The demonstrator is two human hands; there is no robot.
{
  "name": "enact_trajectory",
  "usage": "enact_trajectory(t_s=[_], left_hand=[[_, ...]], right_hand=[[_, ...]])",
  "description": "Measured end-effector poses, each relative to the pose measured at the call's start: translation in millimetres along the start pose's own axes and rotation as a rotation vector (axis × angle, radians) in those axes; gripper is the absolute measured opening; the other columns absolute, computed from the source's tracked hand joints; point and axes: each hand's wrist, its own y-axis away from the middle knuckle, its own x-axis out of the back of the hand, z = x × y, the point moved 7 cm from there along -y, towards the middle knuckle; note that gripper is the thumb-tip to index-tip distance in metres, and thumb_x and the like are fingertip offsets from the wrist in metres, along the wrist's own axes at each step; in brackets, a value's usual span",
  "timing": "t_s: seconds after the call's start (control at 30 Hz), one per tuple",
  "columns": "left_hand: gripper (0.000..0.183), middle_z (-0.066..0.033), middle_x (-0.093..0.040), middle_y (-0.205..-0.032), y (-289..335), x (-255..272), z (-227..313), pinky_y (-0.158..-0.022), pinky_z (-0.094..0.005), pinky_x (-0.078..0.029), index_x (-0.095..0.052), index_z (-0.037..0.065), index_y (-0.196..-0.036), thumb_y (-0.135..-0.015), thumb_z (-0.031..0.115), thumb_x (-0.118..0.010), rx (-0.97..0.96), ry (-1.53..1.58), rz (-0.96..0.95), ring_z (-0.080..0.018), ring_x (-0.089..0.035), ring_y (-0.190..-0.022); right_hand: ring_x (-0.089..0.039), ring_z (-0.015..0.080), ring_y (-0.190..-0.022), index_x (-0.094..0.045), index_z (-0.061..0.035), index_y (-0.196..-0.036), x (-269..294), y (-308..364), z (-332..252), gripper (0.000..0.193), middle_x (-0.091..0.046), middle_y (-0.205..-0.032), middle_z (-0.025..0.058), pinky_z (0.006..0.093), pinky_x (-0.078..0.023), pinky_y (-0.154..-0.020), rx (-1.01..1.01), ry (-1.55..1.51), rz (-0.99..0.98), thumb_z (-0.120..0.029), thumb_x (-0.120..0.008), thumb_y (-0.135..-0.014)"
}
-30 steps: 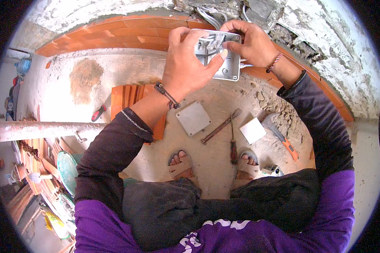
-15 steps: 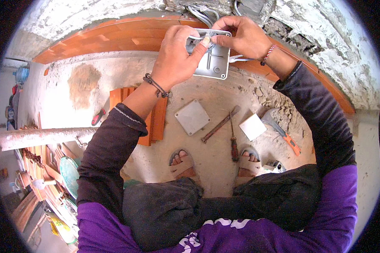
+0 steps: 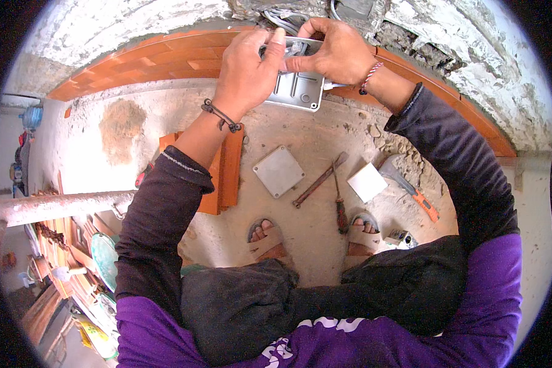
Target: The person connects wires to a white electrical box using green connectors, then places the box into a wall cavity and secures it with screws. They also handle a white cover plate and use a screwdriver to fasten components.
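Note:
A grey junction box (image 3: 297, 93) with its front uncovered is held up against the row of orange bricks at the wall. My left hand (image 3: 246, 72) is closed round its left side, thumb pointing up near the top rim. From the upper right, my right hand (image 3: 340, 54) grips the box; its thumb lies across the opening and reaches my left hand. Pale wires show inside, partly hidden by my fingers. Behind the box, a bundle of grey cables (image 3: 282, 21) comes out of the wall. Flat on the floor below lies a square grey cover (image 3: 278, 172).
Right of the cover lie a rusty chisel (image 3: 316, 184), a screwdriver (image 3: 341, 214), a white square piece (image 3: 367, 183) and an orange-handled hammer (image 3: 414, 191). Orange bricks (image 3: 228, 175) are stacked beside my left forearm. A horizontal pole (image 3: 61, 205) and building clutter occupy the left side.
The junction box and both hands have shifted slightly left. My left thumb has moved from the wires inside to the top rim, while my right thumb now stretches across the opening.

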Motion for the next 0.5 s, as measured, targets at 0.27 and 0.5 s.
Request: enact_trajectory(t_s=[0.27, 0.5], left_hand=[[0.035, -0.0145, -0.067, -0.093, 2, -6, 0, -0.079, -0.0379, -0.050, -0.065, 0.004, -0.095, -0.088, 0.038, -0.068, 0.098, -0.080, -0.157, -0.0258, -0.066, -0.090], [0.034, -0.0179, -0.069, -0.098, -7, -18, 4, -0.083, -0.0416, -0.051, -0.066, 0.003, -0.107, -0.089, 0.031, -0.067, -0.177, 0.047, -0.224, -0.0345, -0.066, -0.094]], right_hand=[[-0.068, 0.0286, -0.073, -0.067, -0.0068, -0.081, 1, 8, 2, 0.043, -0.068, -0.078, 0.0152, 0.0385, -0.054, -0.071, 0.044, -0.002, -0.014, -0.039, -0.084, -0.058], [-0.067, 0.0219, -0.077, -0.067, -0.0074, -0.091, 1, 6, 6, 0.042, -0.070, -0.084, 0.0103, 0.0346, -0.053, -0.074, 0.039, 0.079, -0.045, -0.026, -0.088, -0.060]])
